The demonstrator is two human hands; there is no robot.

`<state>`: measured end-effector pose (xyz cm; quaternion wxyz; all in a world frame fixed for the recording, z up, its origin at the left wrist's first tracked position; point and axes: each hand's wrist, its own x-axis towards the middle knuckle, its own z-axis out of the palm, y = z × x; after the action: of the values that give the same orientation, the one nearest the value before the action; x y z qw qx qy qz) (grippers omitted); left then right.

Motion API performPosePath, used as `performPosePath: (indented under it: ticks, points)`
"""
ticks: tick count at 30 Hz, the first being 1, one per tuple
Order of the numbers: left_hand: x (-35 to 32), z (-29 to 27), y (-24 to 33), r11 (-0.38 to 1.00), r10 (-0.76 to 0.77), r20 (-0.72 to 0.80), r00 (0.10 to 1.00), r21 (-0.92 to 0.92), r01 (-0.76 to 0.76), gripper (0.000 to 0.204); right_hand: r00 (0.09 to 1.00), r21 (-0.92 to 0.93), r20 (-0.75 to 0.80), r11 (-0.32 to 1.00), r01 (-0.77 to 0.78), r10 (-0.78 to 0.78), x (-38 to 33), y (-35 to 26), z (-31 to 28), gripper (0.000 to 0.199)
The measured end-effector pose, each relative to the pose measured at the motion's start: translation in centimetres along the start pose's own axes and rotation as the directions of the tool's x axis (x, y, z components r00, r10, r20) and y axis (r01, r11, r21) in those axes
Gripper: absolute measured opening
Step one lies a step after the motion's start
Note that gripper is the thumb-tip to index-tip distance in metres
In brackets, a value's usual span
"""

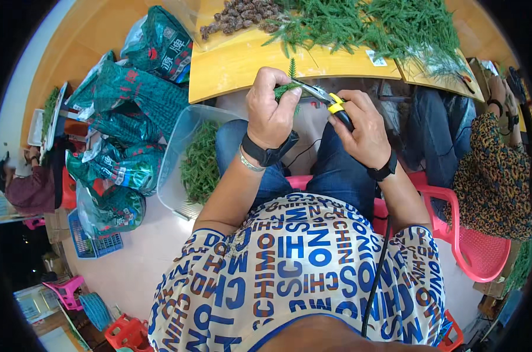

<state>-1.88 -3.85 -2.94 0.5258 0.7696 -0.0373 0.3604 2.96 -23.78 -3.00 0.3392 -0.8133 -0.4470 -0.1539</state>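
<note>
My left hand (270,111) is closed around a green artificial pine sprig (292,69), whose tip stands up above the fingers. In my right hand (364,130) are pliers (335,104) with yellow and black handles. Their metal jaws reach across to the sprig beside my left thumb and fingertips. Whether the jaws are closed on the stem is too small to tell. Both hands are raised over my knees, just in front of the yellow table's (236,67) near edge.
Pine cones (242,16) and heaped green sprigs (360,26) cover the table's far part. A clear plastic bin (171,146) with sprigs stands left of my legs, beside several teal bags (142,100). A person (492,176) sits at right near a pink chair (483,252); another person (37,188) is far left.
</note>
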Motion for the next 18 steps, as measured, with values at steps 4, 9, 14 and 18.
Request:
performPosePath:
  ticks: [4, 9, 14, 18]
  points:
    - [0.0, 0.0, -0.4, 0.993, 0.099, -0.004, 0.995, 0.064, -0.099, 0.016, 1.0, -0.004, 0.023, 1.0, -0.002, 0.002, -0.1, 0.4, 0.2, 0.02]
    - [0.0, 0.1, 0.0, 0.998, 0.049, 0.009, 0.999, 0.027, -0.049, 0.016, 1.0, 0.032, 0.021, 0.999, 0.005, -0.005, 0.0, 0.9, 0.4, 0.019]
    - [-0.1, -0.2, -0.9, 0.977, -0.134, 0.087, 0.987, -0.155, 0.146, 0.015, 0.987, 0.204, 0.145, 0.974, -0.101, 0.072, 0.0, 1.1, 0.1, 0.02]
    - [0.1, -0.2, -1.5, 0.881, -0.266, 0.17, 0.949, -0.357, 0.311, 0.015, 0.939, 0.323, 0.303, 0.91, -0.259, 0.16, 0.1, 1.1, -0.6, 0.021]
